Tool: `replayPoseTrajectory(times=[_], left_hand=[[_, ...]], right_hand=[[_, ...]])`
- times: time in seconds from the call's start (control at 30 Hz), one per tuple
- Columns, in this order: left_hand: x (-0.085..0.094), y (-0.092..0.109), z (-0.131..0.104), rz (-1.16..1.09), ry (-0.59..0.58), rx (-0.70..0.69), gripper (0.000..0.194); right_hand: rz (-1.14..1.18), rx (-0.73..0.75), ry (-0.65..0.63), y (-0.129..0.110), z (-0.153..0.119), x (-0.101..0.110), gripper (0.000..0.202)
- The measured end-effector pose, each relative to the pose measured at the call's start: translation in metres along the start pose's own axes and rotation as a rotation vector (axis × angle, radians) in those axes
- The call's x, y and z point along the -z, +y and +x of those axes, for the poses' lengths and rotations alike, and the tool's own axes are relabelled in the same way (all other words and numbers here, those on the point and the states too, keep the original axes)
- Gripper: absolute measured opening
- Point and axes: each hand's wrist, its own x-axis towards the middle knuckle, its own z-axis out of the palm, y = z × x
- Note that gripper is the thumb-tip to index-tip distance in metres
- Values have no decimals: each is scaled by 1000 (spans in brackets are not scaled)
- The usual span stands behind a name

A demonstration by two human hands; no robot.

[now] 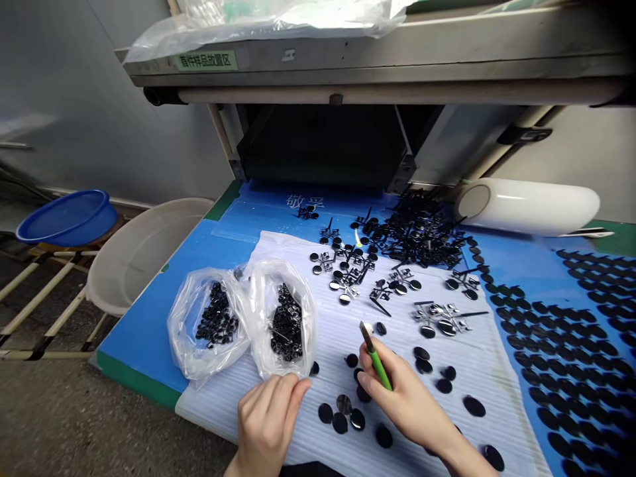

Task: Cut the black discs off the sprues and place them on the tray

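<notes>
My right hand (397, 391) is closed around a craft knife (378, 364) with a green handle, its blade slanting up and away. My left hand (271, 414) is closed with fingertips pressed together at the near rim of a clear plastic bag (308, 318); what it pinches, if anything, is hidden. That bag holds small black parts (287, 331), and a second clear bag (181, 331) beside it holds more. Loose black discs (358, 419) lie around my right hand. Farther back on the white foam sheet (338, 338) are black moulded sprues (442, 315) with discs attached.
A dense heap of black sprues (422, 228) stands at the back, beside a white cylinder (536, 205). Rows of black discs (556, 358) cover the right side. A metal shelf (348, 73) overhangs the table. A pale tub (144, 252) and blue basin (67, 218) are at left.
</notes>
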Motion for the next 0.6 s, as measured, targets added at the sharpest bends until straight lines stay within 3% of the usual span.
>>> replayPoseTrajectory(times=[0.07,0.17,0.3,0.37,0.47,0.6], left_hand=[[3,1,5,-8,-31,-24,3],[4,-1,13,6,-38,-18,12],[0,-8,32,214,25,139,27],[0,-10,40,307,41,176,21],[8,-6,44,268,58,88,15],[18,7,34,57,222,-123,44]], right_hand=[[-12,2,8,-2,-3,0,12],[-32,-13,3,-6,-6,-1,14],[2,-42,-8,-12,-6,-5,14],[68,-42,-13,-15,-6,-8,14],[246,-23,-18,-20,-6,-14,16],[672,-16,-108,-23,-4,-21,25]])
